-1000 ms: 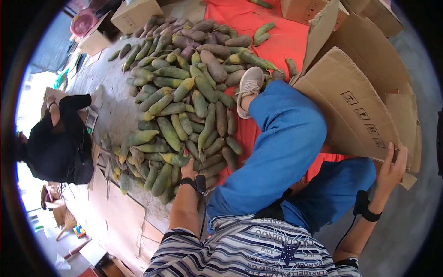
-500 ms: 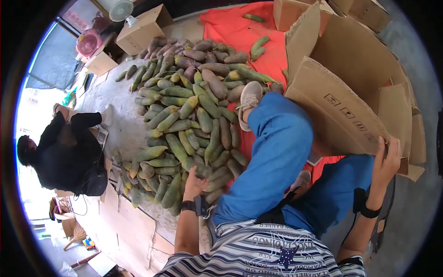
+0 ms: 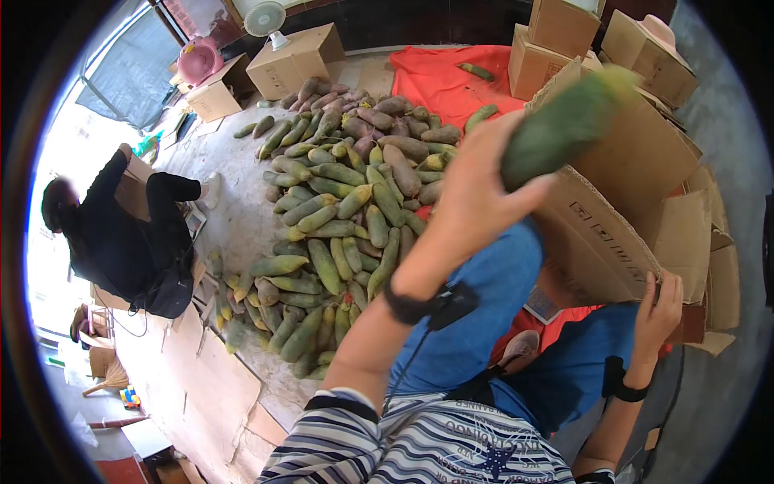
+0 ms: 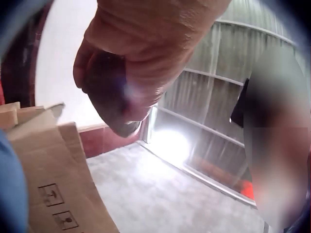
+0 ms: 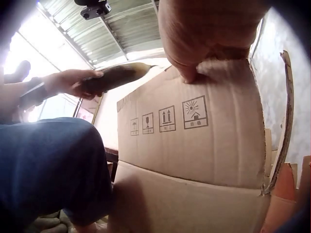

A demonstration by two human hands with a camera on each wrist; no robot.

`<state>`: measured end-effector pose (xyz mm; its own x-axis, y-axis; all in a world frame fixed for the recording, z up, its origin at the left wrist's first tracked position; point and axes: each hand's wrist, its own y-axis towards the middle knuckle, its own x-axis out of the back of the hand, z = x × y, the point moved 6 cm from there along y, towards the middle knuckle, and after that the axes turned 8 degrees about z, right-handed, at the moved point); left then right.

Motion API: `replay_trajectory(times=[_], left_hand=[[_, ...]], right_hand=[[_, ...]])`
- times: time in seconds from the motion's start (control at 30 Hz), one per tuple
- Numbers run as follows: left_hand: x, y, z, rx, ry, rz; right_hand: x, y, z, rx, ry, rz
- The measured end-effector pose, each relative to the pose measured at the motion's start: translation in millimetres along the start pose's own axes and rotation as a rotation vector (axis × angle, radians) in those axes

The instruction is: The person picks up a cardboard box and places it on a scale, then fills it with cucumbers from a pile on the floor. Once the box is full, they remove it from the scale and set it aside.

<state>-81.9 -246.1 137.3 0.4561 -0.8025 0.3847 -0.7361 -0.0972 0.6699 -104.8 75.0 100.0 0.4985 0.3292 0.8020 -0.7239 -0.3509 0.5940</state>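
Note:
My left hand (image 3: 463, 198) grips a thick green radish (image 3: 568, 125) with a yellowish end, raised over my knee near the open cardboard box (image 3: 597, 234). In the right wrist view the radish (image 5: 121, 77) points its tapered tip toward the box's top edge. The left wrist view shows only a dark part of the radish (image 4: 104, 77) beneath the hand. My right hand (image 3: 659, 305) holds the near edge of the box, thumb and fingers on either side of the cardboard. Left of my leg lies a large heap of green and purplish radishes (image 3: 339, 218).
A red cloth (image 3: 419, 68) lies under part of the heap. Closed cartons (image 3: 298, 60), one bearing a fan (image 3: 266, 20), stand behind it. A person in black (image 3: 121, 242) sits at the left. Flattened cardboard (image 3: 210, 371) covers the floor near my left side.
My left hand has picked a radish from the heap's near edge and swung it up and right toward the box. My right hand stays on the box edge; the head view has shifted.

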Motion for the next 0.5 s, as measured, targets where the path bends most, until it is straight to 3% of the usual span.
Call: replay_trajectory(times=[0.1,0.13,0.27,0.43,0.5], left_hand=[[-43.1,41.2,-29.3,-0.258,-0.025,-0.061],[-59.4,43.7,-30.7,-0.254,-0.027,-0.064],[-85.6,33.9,-21.2,-0.12,-0.072,-0.024],[-46.2,-27.7,3.7,-0.082,0.024,-0.095],[-31.9,-66.3,33.4,0.081,0.048,-0.071]], right_hand=[[-1.7,0.5,-3.8,0.03,-0.015,-0.001],[-2.5,0.3,-4.3,0.034,-0.017,0.003],[-2.1,1.6,-4.2,0.027,-0.021,0.01],[-2.8,-0.5,-7.0,0.001,-0.027,0.069],[-0.7,-1.6,-15.3,-0.048,-0.068,0.077]])
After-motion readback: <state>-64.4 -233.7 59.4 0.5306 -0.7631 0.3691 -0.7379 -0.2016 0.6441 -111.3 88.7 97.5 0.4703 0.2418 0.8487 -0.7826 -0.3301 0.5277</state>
